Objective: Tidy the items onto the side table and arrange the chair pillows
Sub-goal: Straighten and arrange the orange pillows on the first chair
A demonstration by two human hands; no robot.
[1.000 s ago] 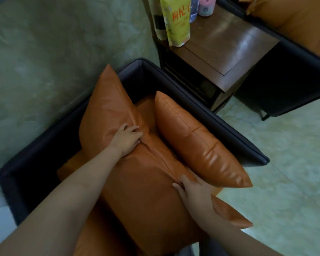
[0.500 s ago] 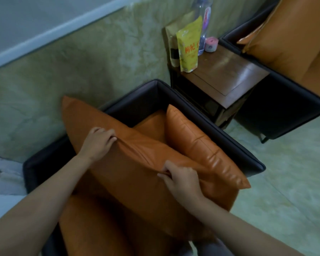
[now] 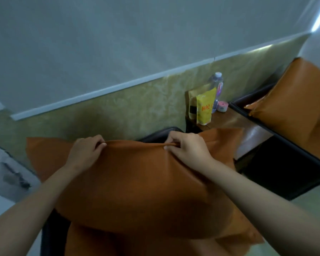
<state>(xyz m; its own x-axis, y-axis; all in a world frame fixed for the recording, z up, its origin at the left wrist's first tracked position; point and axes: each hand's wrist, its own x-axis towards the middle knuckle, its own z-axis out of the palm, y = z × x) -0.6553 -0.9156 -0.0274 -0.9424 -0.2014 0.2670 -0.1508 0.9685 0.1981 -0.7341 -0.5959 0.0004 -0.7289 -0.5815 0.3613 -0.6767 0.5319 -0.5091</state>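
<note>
The pillow (image 3: 137,182) is being pinched by left grip (image 3: 85,152) and right grip (image 3: 187,150); slipping is being risked by its slick cover.

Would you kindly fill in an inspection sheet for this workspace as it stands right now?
Surface: side table, dark wood, bare at the front.
Job's things: large orange pillow held up over the dark-framed chair; yellow pouch, brown pouch, water bottle and pink round item stand at the table's back edge by the wall.
Clutter: blurred dark object on the floor at left, not identifiable.
Grippers: left hand and right hand each pinch the pillow's top edge.
Cables: nothing seen.
Surroundings: marbled wall panel; second chair with an upright cushion at right.
</note>
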